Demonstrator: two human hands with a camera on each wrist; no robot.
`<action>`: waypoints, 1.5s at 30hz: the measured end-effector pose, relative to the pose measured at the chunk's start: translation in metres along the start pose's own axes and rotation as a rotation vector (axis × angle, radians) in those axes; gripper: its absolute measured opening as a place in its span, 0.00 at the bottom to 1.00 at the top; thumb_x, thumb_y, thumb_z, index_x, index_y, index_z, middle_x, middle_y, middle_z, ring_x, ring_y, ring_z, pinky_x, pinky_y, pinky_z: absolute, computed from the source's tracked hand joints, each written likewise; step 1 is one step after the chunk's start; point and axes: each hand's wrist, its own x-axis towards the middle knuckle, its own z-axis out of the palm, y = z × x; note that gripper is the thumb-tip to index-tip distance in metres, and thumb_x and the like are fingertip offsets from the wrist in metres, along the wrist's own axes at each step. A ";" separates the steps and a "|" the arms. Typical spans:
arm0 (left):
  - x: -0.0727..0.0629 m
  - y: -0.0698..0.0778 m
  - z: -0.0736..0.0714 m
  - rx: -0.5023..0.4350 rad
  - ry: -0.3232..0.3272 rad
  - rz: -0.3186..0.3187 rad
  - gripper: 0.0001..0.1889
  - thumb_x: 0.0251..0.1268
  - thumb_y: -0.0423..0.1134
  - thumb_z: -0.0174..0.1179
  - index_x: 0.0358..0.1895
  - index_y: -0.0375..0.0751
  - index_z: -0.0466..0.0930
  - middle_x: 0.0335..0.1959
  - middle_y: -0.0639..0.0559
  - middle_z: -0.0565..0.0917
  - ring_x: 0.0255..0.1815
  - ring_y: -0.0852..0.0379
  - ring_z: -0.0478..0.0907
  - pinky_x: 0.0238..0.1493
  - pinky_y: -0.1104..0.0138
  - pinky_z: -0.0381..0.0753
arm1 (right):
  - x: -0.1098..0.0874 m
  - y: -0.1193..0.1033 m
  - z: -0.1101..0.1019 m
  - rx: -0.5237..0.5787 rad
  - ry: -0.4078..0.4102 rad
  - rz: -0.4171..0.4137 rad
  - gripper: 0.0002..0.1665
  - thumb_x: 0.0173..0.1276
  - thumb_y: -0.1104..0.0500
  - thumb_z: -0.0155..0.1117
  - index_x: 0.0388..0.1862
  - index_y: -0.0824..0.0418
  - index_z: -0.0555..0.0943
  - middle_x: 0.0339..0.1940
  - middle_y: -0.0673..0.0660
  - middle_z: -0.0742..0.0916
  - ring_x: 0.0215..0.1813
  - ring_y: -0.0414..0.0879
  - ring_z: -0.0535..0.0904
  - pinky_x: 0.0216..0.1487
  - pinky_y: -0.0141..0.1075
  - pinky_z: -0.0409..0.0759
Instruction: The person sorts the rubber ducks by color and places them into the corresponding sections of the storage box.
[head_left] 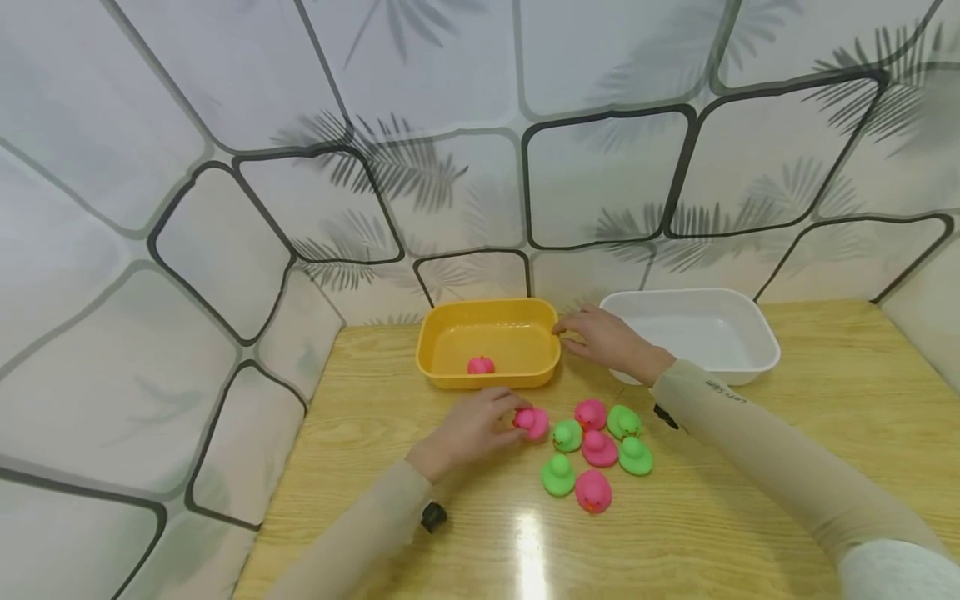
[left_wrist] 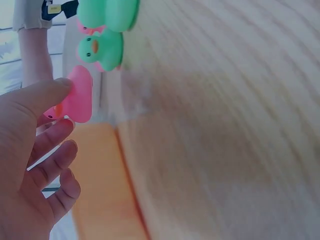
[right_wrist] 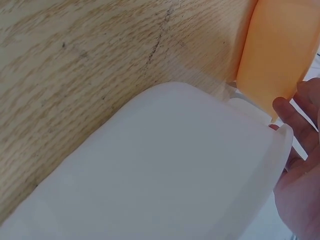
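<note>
My left hand point(head_left: 472, 427) pinches a pink rubber duck point(head_left: 534, 423) just in front of the yellow tub point(head_left: 491, 382). In the left wrist view, thumb and index finger hold this duck point(left_wrist: 82, 95) while the other fingers curve loosely. Another pink duck point(head_left: 481, 366) lies inside the yellow tub near its front wall. My right hand point(head_left: 609, 337) reaches over the left end of the white tub point(head_left: 693, 333), its relaxed fingertips at the yellow tub's right rim. The right wrist view has those fingers point(right_wrist: 296, 122) beside the yellow tub's wall point(right_wrist: 275, 55).
Several green ducks point(head_left: 558, 475) and three pink ducks point(head_left: 593, 492) lie in a loose cluster on the wooden table point(head_left: 720, 517), right of my left hand. Both tubs stand near the patterned wall point(head_left: 465, 200) behind the table, side by side with a narrow gap.
</note>
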 end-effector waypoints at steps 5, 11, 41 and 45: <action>-0.001 0.002 -0.013 0.021 0.019 0.034 0.18 0.68 0.48 0.72 0.56 0.46 0.85 0.50 0.54 0.84 0.48 0.58 0.81 0.55 0.65 0.82 | -0.001 -0.001 0.000 0.002 -0.002 0.006 0.14 0.74 0.62 0.68 0.54 0.66 0.86 0.54 0.64 0.89 0.60 0.61 0.84 0.73 0.59 0.68; -0.003 0.001 -0.025 0.064 0.046 0.062 0.18 0.67 0.48 0.72 0.55 0.44 0.86 0.47 0.53 0.84 0.44 0.58 0.81 0.49 0.66 0.83 | -0.001 -0.001 0.000 0.001 -0.004 0.007 0.14 0.74 0.62 0.67 0.54 0.67 0.86 0.54 0.64 0.89 0.60 0.61 0.84 0.74 0.60 0.67; 0.037 -0.048 -0.070 0.026 0.072 -0.022 0.17 0.67 0.43 0.72 0.54 0.37 0.86 0.45 0.46 0.85 0.46 0.45 0.83 0.52 0.56 0.83 | -0.001 -0.001 0.000 0.007 0.013 -0.015 0.13 0.72 0.64 0.69 0.53 0.68 0.86 0.51 0.63 0.90 0.57 0.60 0.85 0.71 0.58 0.71; 0.044 -0.059 -0.070 0.004 0.052 -0.096 0.17 0.69 0.42 0.70 0.56 0.37 0.85 0.46 0.46 0.85 0.48 0.44 0.83 0.54 0.55 0.82 | -0.001 -0.001 -0.001 0.002 0.016 -0.026 0.13 0.72 0.64 0.69 0.53 0.67 0.86 0.51 0.63 0.90 0.56 0.59 0.85 0.69 0.58 0.72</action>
